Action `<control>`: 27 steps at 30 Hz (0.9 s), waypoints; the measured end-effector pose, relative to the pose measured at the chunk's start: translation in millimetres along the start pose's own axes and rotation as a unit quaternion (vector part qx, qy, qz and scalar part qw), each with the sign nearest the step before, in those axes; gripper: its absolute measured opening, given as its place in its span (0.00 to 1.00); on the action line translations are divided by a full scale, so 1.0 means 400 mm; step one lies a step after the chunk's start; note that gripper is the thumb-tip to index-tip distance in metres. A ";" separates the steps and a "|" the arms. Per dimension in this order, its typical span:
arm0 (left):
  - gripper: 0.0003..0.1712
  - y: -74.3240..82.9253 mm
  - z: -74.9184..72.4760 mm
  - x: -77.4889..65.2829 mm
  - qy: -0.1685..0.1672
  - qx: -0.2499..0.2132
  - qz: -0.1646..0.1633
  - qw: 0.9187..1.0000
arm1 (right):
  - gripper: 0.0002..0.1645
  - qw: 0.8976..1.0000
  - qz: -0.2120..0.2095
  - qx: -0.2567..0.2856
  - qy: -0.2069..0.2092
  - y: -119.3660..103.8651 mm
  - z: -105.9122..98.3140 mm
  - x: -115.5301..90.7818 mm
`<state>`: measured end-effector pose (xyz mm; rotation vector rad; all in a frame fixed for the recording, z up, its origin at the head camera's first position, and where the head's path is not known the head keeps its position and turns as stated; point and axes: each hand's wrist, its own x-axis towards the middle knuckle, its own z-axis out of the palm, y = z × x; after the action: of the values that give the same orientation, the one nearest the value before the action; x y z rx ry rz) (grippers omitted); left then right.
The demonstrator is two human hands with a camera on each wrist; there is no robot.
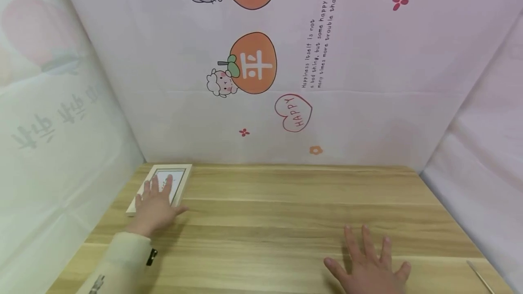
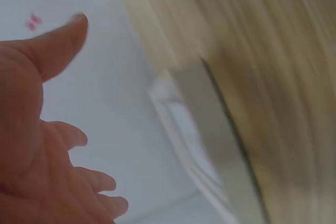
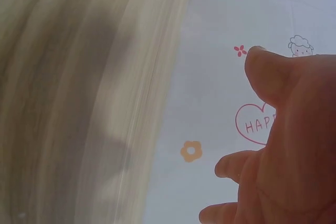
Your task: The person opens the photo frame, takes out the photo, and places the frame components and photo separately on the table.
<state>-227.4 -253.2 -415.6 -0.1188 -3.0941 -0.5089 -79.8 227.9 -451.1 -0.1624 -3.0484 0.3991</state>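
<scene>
Near the spread fingers of the left hand (image 1: 153, 212), a picture frame (image 1: 179, 181) is shown apart only in the left wrist view; the right hand (image 1: 369, 269) is splayed.

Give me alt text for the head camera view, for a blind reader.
A person's left hand hovers, fingers spread, over a pale picture frame at the far left of a wooden table; the right hand is spread over the near right side. A thin stick lies at right; a white printed backdrop hangs behind.
</scene>
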 end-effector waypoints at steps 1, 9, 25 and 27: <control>0.67 -0.021 -0.001 0.008 -0.006 -0.011 -0.008 1.000 | 0.61 1.000 0.001 0.000 -0.005 0.002 0.001 0.001; 0.74 -0.125 -0.006 0.032 -0.030 -0.033 -0.042 0.998 | 0.64 0.999 0.013 0.009 -0.048 0.007 -0.003 0.008; 0.77 -0.190 0.002 0.044 -0.056 -0.092 -0.069 0.992 | 0.64 0.999 0.016 0.008 -0.050 0.008 0.003 0.010; 0.78 -0.188 -0.001 0.043 -0.057 -0.093 -0.080 0.991 | 0.64 0.999 0.011 0.008 -0.041 0.007 0.003 0.008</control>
<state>-250.1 -323.2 -439.0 0.1044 -3.1773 -0.8242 -82.9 230.7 -453.0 -0.1849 -3.1262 0.4414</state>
